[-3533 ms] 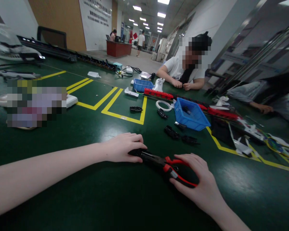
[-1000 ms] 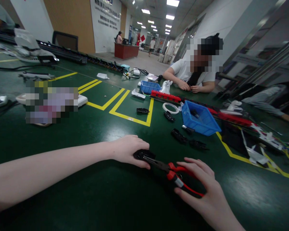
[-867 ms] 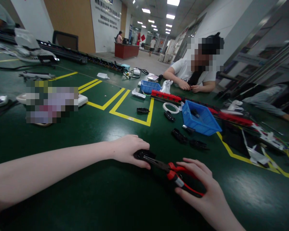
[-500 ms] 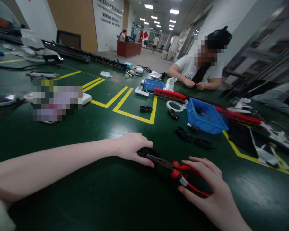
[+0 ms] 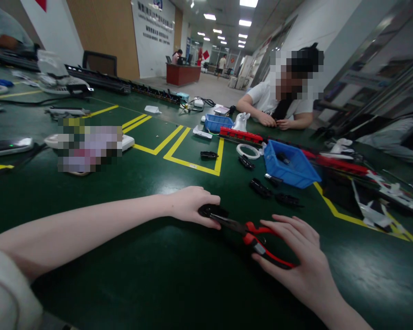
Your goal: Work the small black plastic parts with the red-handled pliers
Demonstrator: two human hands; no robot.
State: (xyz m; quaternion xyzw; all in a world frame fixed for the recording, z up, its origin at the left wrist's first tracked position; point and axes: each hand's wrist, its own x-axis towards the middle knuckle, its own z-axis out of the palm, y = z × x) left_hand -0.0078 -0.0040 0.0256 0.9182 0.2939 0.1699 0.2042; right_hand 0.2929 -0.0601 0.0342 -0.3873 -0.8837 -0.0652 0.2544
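My left hand grips a small black part between thumb and fingers, near the middle of the green table. Red and black pliers reach in from the right, their long jaws on the black part. Around the spread handles of the pliers is my right hand, thumb on the lower handle and fingers on the upper one. Beyond my hands lie more black parts, one near the blue bin and another inside a yellow tape outline.
A blue bin stands at the right, beside a white ring. Behind it runs a red strip. A phone lies left. Across the table sits a person; plastic scraps lie far right.
The view has shifted slightly. The pliers and my right hand sit a little higher in the picture; both hands keep their hold.
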